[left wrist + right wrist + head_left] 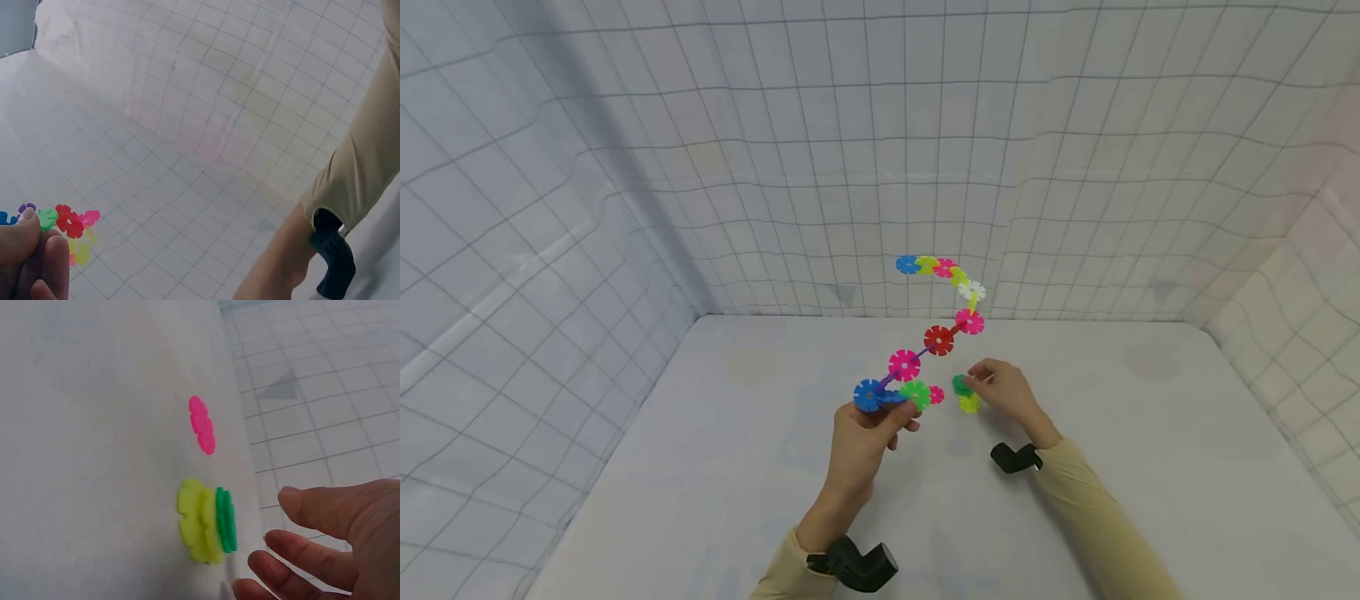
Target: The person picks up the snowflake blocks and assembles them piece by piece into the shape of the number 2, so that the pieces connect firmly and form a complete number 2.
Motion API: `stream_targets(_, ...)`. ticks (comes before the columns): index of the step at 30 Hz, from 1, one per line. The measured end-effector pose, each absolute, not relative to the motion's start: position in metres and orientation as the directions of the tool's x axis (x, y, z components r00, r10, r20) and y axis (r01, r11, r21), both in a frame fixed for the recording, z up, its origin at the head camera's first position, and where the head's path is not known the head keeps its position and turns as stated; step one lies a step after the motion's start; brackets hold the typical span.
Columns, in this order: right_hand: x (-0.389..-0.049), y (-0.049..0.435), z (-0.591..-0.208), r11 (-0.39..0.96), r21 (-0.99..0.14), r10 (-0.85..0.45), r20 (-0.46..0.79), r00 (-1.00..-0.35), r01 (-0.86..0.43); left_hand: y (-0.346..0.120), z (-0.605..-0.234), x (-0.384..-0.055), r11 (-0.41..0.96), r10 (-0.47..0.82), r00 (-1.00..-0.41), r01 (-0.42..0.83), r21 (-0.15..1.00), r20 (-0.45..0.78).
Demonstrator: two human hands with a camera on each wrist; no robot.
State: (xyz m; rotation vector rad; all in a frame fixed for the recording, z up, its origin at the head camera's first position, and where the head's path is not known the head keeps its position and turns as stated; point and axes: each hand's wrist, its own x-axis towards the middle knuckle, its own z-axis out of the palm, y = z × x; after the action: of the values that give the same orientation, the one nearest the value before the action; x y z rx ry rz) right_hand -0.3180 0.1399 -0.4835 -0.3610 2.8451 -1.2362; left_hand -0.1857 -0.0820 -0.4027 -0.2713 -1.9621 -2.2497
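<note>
A chain of interlocking plastic snowflake discs (938, 340) rises from my left hand (856, 446) and curves left at its top. Blue, pink, red, purple, yellow and white discs make it up. Between thumb and fingers, the left hand pinches a light green disc (915, 394) at the lower end. My right hand (1006, 392) hovers beside the loose discs, its fingers loosely bent and holding nothing. In the right wrist view, a darker green disc (226, 520) lies against yellow discs (192, 519), apart from the fingertips. Farther off lies a single pink disc (202, 425).
The discs lie on a white tabletop (737, 467). White sheeting with a grid pattern (850, 125) hangs behind and on both sides. Black wrist-worn devices are on the left (861, 567) and right (1015, 458) forearms.
</note>
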Motion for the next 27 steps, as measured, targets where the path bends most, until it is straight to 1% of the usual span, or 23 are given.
stream_targets(4,-0.331,0.130,-0.494,0.739,-0.663,-0.170,-0.015,-0.985,-0.118,-0.082,-0.403,-0.185,-0.148,0.018,-0.974,0.220,0.964,0.225)
stream_targets(7,-0.333,0.126,-0.497,0.765,-0.639,-0.142,-0.041,-0.989,-0.084,-0.082,-0.402,-0.185,-0.151,0.022,-0.975,0.216,0.965,0.222)
stream_targets(10,-0.330,0.126,-0.498,0.743,-0.662,-0.141,-0.014,-0.990,-0.097,-0.082,-0.401,-0.184,-0.154,0.025,-0.975,0.214,0.965,0.220)
stream_targets(16,-0.318,0.134,-0.500,0.656,-0.732,-0.170,0.092,-0.981,-0.183,-0.082,-0.399,-0.184,-0.155,0.032,-0.972,0.226,0.962,0.234)
stream_targets(21,-0.310,0.140,-0.502,0.618,-0.757,-0.150,0.153,-0.977,-0.214,-0.082,-0.399,-0.183,-0.162,0.040,-0.967,0.243,0.956,0.253)
stream_targets(24,-0.304,0.143,-0.499,0.600,-0.766,-0.139,0.185,-0.973,-0.231,-0.082,-0.400,-0.183,-0.165,0.042,-0.965,0.248,0.954,0.258)
stream_targets(27,-0.297,0.147,-0.490,0.554,-0.797,-0.140,0.193,-0.971,-0.238,-0.081,-0.400,-0.183,-0.165,0.041,-0.965,0.248,0.955,0.258)
